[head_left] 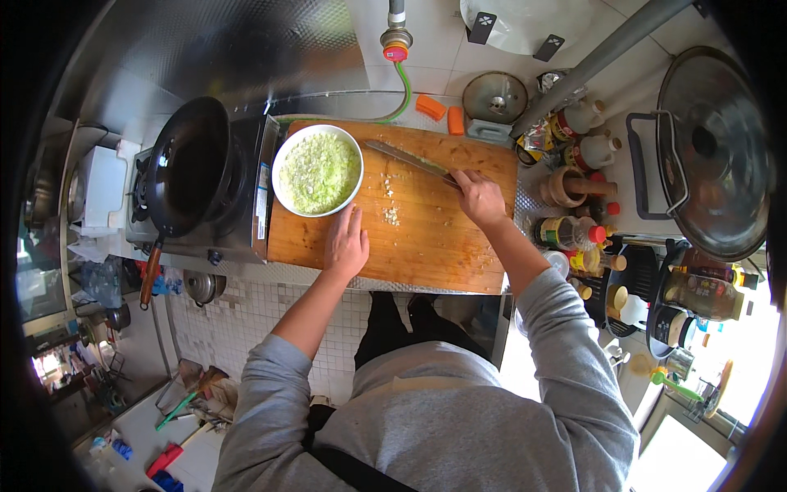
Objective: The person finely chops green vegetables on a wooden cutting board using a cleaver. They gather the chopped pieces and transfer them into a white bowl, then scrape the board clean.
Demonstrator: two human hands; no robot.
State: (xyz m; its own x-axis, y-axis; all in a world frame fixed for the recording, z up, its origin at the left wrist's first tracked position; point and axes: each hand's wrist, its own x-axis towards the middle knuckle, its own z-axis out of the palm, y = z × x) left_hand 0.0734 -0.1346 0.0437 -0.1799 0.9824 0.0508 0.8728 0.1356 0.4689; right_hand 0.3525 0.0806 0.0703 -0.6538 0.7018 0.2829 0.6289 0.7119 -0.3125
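My right hand (482, 198) grips the handle of a kitchen knife (409, 158), whose blade lies low over the wooden cutting board (449, 246) and points up-left, with green bits along it. My left hand (347, 243) rests at the lower rim of a white bowl (358, 184), fingers extended and holding nothing. Finely chopped pale green vegetable (320, 172) fills the bowl, which stands on the board's left part. Small pale chopped bits (390, 215) lie on the board between the bowl and my right hand.
A black wok (190, 169) sits on the gas stove at left. Two orange pieces (430, 107), a glass lid (495, 98) and a green hose lie behind the board. A wooden mortar (561, 187) and several bottles (565, 232) line the right side.
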